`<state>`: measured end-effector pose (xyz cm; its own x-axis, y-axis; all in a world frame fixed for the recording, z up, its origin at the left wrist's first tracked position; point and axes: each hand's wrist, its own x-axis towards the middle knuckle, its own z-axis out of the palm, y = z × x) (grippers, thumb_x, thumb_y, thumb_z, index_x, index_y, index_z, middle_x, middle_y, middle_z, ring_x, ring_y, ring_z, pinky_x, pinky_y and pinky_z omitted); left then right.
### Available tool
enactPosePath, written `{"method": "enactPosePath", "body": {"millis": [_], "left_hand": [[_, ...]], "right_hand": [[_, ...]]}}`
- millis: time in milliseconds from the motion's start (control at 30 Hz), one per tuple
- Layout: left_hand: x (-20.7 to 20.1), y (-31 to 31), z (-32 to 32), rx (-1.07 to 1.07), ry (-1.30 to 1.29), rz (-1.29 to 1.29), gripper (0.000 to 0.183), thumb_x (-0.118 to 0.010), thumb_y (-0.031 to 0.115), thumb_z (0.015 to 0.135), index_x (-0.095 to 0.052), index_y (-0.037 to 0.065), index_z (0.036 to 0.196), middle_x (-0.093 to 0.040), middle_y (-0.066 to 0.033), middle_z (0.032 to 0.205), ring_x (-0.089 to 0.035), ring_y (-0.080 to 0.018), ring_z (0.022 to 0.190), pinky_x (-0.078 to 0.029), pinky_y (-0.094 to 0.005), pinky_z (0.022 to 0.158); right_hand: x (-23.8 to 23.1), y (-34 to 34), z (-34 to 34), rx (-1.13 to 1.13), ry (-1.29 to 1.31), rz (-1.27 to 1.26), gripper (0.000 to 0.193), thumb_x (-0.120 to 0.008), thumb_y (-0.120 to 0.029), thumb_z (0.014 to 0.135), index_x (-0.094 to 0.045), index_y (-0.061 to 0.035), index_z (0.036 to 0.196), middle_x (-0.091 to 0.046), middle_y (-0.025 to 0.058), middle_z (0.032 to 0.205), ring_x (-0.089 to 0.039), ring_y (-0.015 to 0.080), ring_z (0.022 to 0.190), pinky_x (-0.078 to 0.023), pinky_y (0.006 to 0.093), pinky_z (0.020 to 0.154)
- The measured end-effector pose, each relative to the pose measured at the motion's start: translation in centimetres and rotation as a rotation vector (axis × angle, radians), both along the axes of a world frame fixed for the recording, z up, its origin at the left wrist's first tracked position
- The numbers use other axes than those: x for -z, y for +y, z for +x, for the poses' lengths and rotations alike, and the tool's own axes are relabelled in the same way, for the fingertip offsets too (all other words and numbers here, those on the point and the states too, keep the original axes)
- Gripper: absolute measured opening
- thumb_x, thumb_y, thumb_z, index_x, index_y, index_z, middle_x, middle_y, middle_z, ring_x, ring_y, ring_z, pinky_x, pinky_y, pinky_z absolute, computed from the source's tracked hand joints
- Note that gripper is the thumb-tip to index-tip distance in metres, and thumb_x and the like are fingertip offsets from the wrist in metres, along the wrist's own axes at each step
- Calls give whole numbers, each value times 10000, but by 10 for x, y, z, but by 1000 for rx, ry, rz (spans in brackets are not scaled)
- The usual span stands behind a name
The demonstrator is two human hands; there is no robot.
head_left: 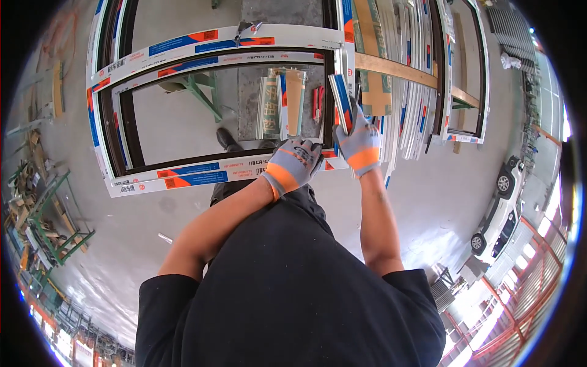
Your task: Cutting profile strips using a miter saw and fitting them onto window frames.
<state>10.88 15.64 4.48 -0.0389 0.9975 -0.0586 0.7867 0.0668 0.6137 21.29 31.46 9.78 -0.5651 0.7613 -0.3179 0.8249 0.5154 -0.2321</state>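
Observation:
A large window frame wrapped in white, blue and orange protective film, with dark inner edges, lies in front of me. My left hand, in a grey and orange glove, rests over its near rail by the right corner, fingers curled down onto it. In the matching glove, my right hand is closed around a short strip of profile with white, blue and orange film. That strip points away from me, tilted, beside the frame's right side rail. My right fingertips are partly hidden by the strip.
Through the frame's opening show filmed and cardboard-wrapped pieces and a red tool. Long profiles and a wooden bar lie to the right, before another frame. A green rack stands left; a white car is far right.

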Motion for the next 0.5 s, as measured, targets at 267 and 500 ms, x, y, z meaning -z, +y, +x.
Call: {"method": "enactPosePath", "body": {"millis": [267, 500], "left_hand": [[-9, -1, -1, 50, -8, -81, 315, -512, 273, 945, -637, 50, 1128, -637, -144, 1086, -615, -323, 999, -492, -423, 880], [6, -2, 1, 31, -10, -38, 327, -507, 267, 946, -642, 56, 1157, -639, -138, 1083, -614, -317, 1027, -484, -433, 900]], "right_hand": [[15, 8, -3, 105, 17, -32, 656, -716, -247, 813, -485, -41, 1392, -678, 186, 1171, -658, 345, 1051, -517, 411, 921], [26, 12, -1, 150, 75, -46, 629, -739, -204, 807, -505, -51, 1371, -669, 170, 1200, -654, 310, 1091, -515, 390, 935]]}}
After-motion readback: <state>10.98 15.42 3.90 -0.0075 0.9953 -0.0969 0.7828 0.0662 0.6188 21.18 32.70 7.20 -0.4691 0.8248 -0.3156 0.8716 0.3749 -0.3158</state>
